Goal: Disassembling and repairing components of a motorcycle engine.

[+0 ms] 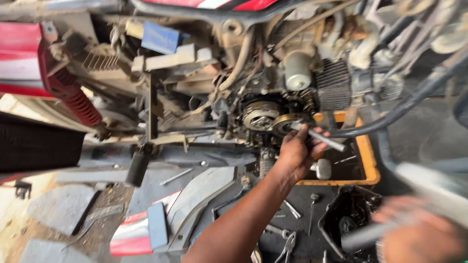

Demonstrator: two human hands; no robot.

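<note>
Head view: left hand (296, 152) grips metal rod (319, 138) slanting up-left into clutch (261, 117); right hand (419, 238) blurred, grips handle (370, 234).

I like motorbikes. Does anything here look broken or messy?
Yes. The motorcycle engine's round metal clutch gears sit uncovered. The left hand holds a grey metal rod against them. A red and white body panel and silver pliers lie scattered on the ground.

The right hand (419, 236) and its grey tool (370, 234) are motion-blurred, cut off below.
</note>
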